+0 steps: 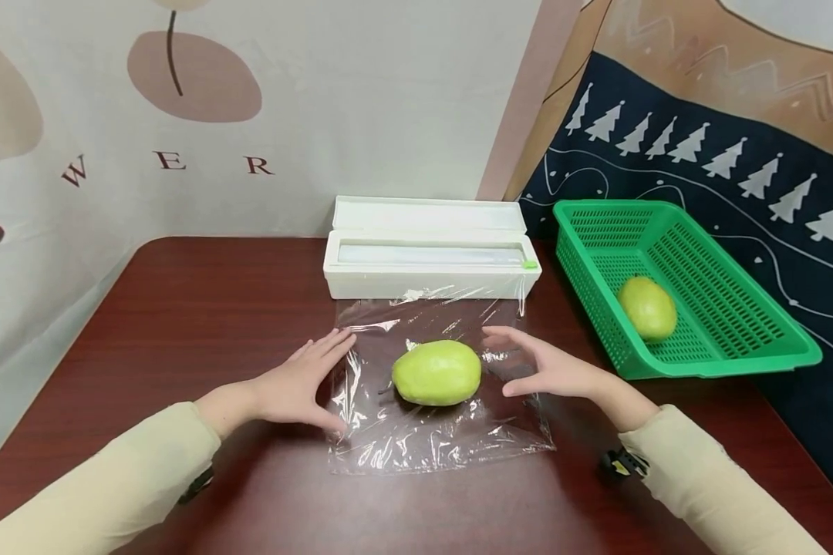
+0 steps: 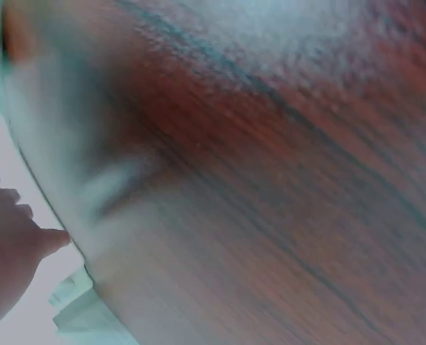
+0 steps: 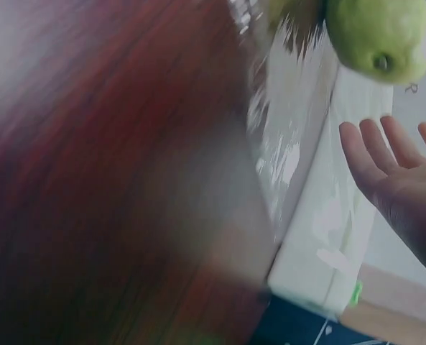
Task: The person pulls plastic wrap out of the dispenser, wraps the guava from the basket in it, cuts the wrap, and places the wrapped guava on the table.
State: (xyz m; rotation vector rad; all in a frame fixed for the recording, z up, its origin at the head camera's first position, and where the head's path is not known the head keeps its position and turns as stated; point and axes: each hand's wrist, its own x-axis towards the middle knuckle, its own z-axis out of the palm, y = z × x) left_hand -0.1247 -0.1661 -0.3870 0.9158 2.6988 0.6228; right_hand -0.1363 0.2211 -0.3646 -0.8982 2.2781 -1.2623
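Observation:
A yellow-green pear (image 1: 436, 373) lies on its side on a sheet of clear cling film (image 1: 437, 451), its thin stem toward the left. The film runs out from the front of a white dispenser box (image 1: 430, 284) whose lid stands up. My left hand (image 1: 291, 389) is at the film's left edge, fingers spread, fingertips right at the film. My right hand (image 1: 555, 366) hovers over the film's right side, fingers and thumb apart, with a gap between it and the pear. The right wrist view shows the pear's blossom end (image 3: 382, 63) facing my right hand's fingers (image 3: 374, 147).
At the right stands a green plastic basket (image 1: 736, 362) with another yellow-green pear (image 1: 647, 308) in it. A small green slider (image 1: 530, 264) sits at the box's right end. Behind the dark red-brown table (image 1: 201, 308) hang a pale printed cloth (image 1: 361, 116) and a navy tree-patterned cloth (image 1: 701, 193).

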